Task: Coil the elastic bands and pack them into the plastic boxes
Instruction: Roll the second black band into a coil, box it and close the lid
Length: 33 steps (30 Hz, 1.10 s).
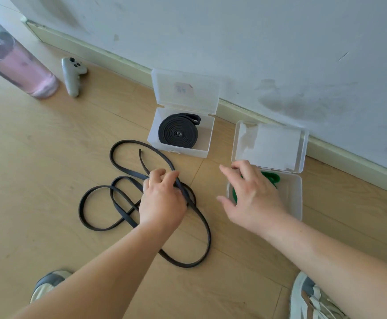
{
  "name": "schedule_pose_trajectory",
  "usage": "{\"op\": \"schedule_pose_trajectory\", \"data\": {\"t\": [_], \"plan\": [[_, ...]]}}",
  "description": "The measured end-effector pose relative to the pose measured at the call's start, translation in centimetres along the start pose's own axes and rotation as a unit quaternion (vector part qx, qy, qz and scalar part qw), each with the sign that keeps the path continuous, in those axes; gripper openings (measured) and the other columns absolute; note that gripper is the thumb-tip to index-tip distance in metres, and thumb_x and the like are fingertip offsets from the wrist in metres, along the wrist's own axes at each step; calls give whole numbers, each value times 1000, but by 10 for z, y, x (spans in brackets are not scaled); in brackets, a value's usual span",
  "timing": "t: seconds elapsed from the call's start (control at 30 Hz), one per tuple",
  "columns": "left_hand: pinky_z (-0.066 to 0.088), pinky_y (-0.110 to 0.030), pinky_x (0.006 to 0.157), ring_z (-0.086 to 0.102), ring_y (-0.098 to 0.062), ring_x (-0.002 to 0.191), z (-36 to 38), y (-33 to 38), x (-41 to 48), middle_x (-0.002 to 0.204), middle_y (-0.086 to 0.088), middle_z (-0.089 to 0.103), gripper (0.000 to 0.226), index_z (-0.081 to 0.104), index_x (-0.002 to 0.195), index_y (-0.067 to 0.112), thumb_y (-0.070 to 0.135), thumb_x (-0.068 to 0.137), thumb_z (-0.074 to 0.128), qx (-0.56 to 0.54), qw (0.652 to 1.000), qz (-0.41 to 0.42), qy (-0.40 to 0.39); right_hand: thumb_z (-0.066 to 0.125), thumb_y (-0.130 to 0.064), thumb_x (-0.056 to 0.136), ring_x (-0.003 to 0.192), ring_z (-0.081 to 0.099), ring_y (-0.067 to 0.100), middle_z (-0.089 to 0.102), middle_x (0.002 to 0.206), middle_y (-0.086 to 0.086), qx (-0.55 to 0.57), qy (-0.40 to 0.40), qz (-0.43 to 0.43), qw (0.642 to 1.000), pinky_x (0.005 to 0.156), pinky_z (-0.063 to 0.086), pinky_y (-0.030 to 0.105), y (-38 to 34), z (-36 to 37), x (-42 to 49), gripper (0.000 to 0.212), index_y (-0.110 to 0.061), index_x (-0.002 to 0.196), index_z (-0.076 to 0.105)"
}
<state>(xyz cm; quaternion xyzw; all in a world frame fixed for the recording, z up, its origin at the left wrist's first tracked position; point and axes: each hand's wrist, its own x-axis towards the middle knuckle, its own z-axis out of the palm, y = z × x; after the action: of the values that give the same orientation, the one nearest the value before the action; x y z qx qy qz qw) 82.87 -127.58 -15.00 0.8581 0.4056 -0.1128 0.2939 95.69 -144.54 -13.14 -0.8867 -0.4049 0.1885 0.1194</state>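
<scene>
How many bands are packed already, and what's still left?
Two look packed: a coiled black band sits in the left plastic box, and a green band lies in the right plastic box, beneath the right hand. In hand: the left hand grips the loose black band sprawled on the floor. Left: coiling that one and boxing it.

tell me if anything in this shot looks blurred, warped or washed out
Head view: wide-angle warp bends the baseboard and stretches the bottle at the left edge, which is also soft; the coiled black band is sharp; light is soft and even, with only faint shadows under the left hand gripping the loose black band.
</scene>
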Motion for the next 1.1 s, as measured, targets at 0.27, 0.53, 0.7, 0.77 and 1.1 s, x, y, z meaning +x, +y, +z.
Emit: {"op": "schedule_pose_trajectory", "data": {"t": [0.27, 0.53, 0.7, 0.77, 1.1], "plan": [[29, -43, 121, 15, -29, 152, -17, -21, 13, 167, -3, 23, 63, 33, 155, 36, 19, 98, 52, 94, 994, 44, -27, 63, -38, 98, 129, 49, 23, 56, 134, 1, 14, -30, -70, 997, 103, 49, 45, -29, 0, 45, 40, -18, 133, 64], [47, -33, 90, 45, -21, 118, -41, -74, 26, 123, 7, 52, 34, 58, 132, 34, 41, 99, 62, 136, 988, 35, -58, 49, -54, 100, 115, 51, 23, 49, 113, -2, -114, -182, 11, 977, 90, 51, 39, -42, 31, 48, 40, -22, 123, 57], [36, -28, 88, 44, -19, 111, -35, -74, 25, 113, 9, 51, 19, 66, 114, 32, 43, 100, 61, 104, 990, 90, 12, 44, -56, 99, 115, 51, 23, 53, 124, 0, -114, -160, 100, 975, 86, 51, 38, -40, 29, 53, 44, -25, 129, 55], [34, -29, 96, 42, -18, 113, -36, -70, 25, 119, 9, 51, 16, 67, 109, 32, 42, 97, 65, 73, 989, 125, 38, 47, -49, 100, 113, 54, 22, 54, 129, 0, -62, -143, 128, 979, 85, 53, 38, -45, 27, 59, 42, -25, 134, 54], [56, -41, 75, 63, -15, 79, -104, -25, 22, 87, 10, 68, 10, 58, 93, 26, 27, 94, 68, -115, 983, 145, 9, 55, 6, 82, 89, 69, 25, 75, 101, 17, 451, -186, 158, 859, 88, 59, 49, -100, -20, 68, 37, -18, 100, 76]]}}
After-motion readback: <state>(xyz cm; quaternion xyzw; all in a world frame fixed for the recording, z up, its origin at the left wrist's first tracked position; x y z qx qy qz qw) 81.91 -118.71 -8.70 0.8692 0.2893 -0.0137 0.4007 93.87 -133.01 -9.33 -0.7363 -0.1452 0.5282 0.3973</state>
